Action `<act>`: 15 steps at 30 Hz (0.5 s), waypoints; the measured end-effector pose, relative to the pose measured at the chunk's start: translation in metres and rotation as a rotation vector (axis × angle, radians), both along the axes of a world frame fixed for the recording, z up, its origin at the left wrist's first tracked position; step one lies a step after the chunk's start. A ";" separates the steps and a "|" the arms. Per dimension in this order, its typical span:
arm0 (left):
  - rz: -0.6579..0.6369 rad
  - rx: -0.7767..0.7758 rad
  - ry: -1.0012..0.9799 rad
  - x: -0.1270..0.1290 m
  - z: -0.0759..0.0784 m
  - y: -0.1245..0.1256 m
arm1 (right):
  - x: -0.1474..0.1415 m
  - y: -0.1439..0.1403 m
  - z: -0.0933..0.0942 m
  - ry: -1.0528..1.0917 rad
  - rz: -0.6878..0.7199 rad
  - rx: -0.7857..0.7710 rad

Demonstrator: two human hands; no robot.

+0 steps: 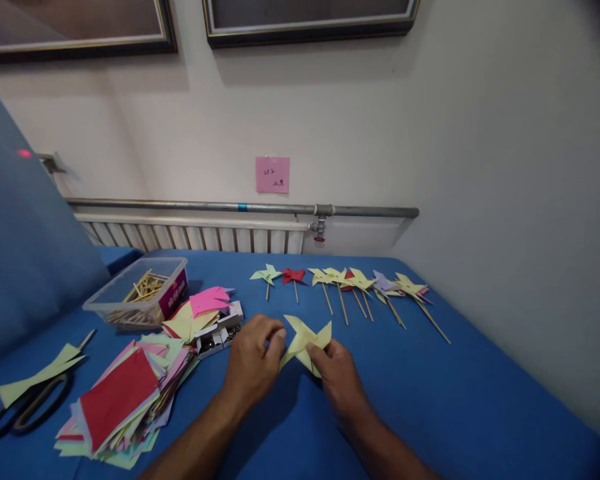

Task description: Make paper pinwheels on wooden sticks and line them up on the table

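Head view shows both hands, left hand (254, 357) and right hand (336, 375), closed in pinches on 1 yellow paper pinwheel (304, 341) lying between them mid-surface, its long axis slanting toward the far right corner, right hand nearer its centre.

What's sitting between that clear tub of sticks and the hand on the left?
In the head view, between the clear tub and the left hand lie loose pink and yellow cut papers and small white boxes on the blue cloth.
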State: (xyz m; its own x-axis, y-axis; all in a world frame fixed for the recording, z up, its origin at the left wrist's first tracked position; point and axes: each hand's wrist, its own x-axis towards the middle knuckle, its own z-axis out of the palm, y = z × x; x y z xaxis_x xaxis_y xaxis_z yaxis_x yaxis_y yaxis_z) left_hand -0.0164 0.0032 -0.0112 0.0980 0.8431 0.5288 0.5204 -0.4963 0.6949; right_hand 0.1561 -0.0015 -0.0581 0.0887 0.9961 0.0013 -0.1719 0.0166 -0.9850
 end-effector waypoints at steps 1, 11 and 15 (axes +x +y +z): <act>0.008 -0.151 -0.101 0.000 0.001 0.002 | 0.000 0.000 0.001 0.003 0.005 -0.004; -0.308 -0.804 -0.585 0.011 -0.010 0.008 | -0.006 -0.006 0.009 -0.193 0.040 0.039; -0.266 -0.817 -0.604 0.014 -0.008 0.008 | -0.006 -0.006 0.011 -0.195 0.060 0.011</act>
